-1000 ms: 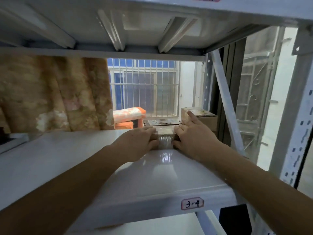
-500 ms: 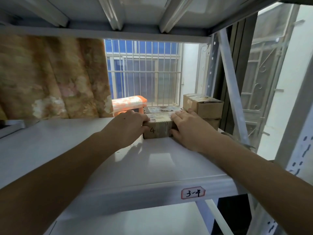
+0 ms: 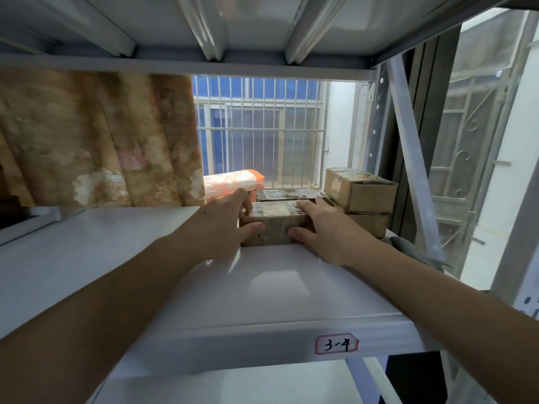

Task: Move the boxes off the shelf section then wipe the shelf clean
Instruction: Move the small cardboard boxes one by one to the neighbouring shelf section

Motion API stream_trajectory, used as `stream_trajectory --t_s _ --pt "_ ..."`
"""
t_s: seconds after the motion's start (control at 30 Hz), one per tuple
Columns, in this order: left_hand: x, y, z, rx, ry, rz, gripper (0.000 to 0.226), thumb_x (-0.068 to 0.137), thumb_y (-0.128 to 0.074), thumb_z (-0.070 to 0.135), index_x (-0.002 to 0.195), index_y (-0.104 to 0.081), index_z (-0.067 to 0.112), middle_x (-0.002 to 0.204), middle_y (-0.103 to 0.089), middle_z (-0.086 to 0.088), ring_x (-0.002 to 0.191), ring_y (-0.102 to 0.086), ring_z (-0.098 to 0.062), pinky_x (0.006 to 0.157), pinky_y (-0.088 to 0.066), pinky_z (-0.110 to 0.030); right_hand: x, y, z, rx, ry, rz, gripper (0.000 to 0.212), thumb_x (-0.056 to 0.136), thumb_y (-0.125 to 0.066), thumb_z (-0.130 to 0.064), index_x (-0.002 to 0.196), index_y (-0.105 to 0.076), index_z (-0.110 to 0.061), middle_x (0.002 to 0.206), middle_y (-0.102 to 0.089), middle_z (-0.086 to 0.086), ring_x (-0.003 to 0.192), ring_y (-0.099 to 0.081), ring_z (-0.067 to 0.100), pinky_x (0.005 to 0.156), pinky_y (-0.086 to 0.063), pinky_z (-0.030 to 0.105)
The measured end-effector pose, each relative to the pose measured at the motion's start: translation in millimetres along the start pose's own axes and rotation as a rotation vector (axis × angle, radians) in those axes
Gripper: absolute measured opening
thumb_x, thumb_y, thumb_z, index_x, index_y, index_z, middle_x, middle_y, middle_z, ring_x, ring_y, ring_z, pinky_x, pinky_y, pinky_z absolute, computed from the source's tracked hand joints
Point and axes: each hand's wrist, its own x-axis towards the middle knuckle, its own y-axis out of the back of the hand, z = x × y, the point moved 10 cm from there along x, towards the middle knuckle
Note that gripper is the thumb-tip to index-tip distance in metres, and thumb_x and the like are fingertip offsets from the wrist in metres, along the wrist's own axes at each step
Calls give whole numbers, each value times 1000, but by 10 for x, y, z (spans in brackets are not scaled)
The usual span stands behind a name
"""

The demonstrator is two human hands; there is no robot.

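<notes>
A small taped cardboard box point(image 3: 274, 225) sits on the white shelf point(image 3: 262, 290) toward its back right. My left hand point(image 3: 224, 225) clasps its left end and my right hand point(image 3: 326, 231) clasps its right end, thumbs on the front face. Behind it lies another flat box point(image 3: 287, 194). To the right, an upper brown box point(image 3: 360, 188) is stacked on a lower brown box point(image 3: 372, 224).
A label reading 3-4 point(image 3: 337, 344) marks the shelf's front edge. The upper shelf's underside point(image 3: 250, 27) hangs close overhead. A diagonal brace point(image 3: 411, 158) and upright post stand at right. A patterned curtain point(image 3: 96, 138) and barred window point(image 3: 259, 135) lie behind, with an orange item point(image 3: 233, 182).
The small box has slid toward me between both hands, showing more of its front face. My view has tilted so the stacked boxes at right show fully.
</notes>
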Motion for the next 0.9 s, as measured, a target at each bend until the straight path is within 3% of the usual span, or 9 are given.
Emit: stream_trajectory --t_s 0.1,0.2,0.23,0.3,0.47,0.57,0.67,0.77,0.9 --pt "19 -160 -68 -14 99 -76 44 89 -54 61 119 -39 31 81 -56 9 83 -57 -17 73 -41 -33 33 -60 75 59 -57 -41 67 93 -54 -53 151 -29 -30 139 -50 10 126 -48 30 101 -41 38" --pt "68 -294 -108 0 142 -148 64 92 -47 62 148 -28 36 121 -62 -7 117 -55 -28 94 -41 -35 40 -25 91 91 -49 -13 62 95 -54 -49 151 -33 -32 138 -55 13 122 -54 30 102 -45 37" --pt "69 -306 -99 7 139 -156 66 93 -46 61 151 -27 34 135 -57 -9 124 -52 -30 98 -39 -35 26 -15 79 91 -40 -8 61 96 -54 -47 151 -33 -32 137 -57 14 120 -56 31 102 -45 37" --pt "41 -272 -63 19 140 -158 67 95 -47 58 153 -28 30 142 -52 -12 127 -50 -31 99 -38 -34 -21 15 33 85 -24 6 59 97 -53 -45 151 -34 -30 134 -59 15 118 -58 31 101 -46 37" --pt "-191 233 137 58 87 -26 62 96 -48 54 150 -31 30 123 -64 -9 107 -59 -29 84 -43 -32 -279 361 -242 138 42 132 58 96 -54 -46 149 -38 -30 133 -62 9 119 -56 27 96 -42 29" --pt "-510 719 121 98 62 70 59 95 -46 58 147 -36 32 111 -69 -4 92 -62 -23 71 -44 -33 -444 610 -645 182 114 199 60 93 -57 -50 148 -40 -31 124 -67 5 109 -62 24 90 -45 29" --pt "-934 1260 -11 147 54 140 55 95 -43 59 145 -38 36 110 -68 0 94 -61 -21 69 -38 -32 -485 703 -1199 265 155 222 64 91 -59 -51 149 -38 -31 117 -69 4 104 -63 26 87 -47 31" --pt "-1358 1834 -297 237 96 196 61 93 -39 62 148 -36 34 117 -66 1 98 -60 -22 70 -39 -32 -423 630 -1881 401 187 169 67 93 -59 -46 152 -32 -29 123 -52 3 113 -53 22 92 -38 25" --pt "-2009 2556 -795 321 145 222 64 93 -39 61 150 -32 33 106 -67 1 83 -59 -20 63 -43 -34 -399 430 -2950 464 242 134 67 94 -57 -48 152 -29 -28 131 -43 6 123 -45 24 98 -36 30"
